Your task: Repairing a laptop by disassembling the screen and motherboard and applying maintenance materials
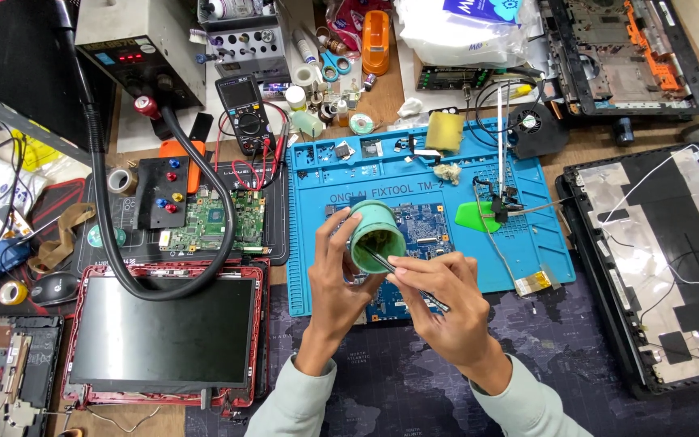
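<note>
My left hand (337, 271) holds a small round green jar (376, 235), open and tilted toward me, with a yellowish paste inside. My right hand (446, 303) pinches a thin metal tool (402, 275), its tip dipped into the jar's mouth. Both hands hover over a blue circuit board (418, 231) lying on a blue repair mat (527, 174).
A green pick (472, 217), a yellow sponge (444, 131) and a cooling fan (531, 125) sit on or by the mat. A red-framed laptop screen (162, 330) and a green board (216, 220) lie left, a multimeter (243, 113) behind. An open laptop shell (657, 267) lies right.
</note>
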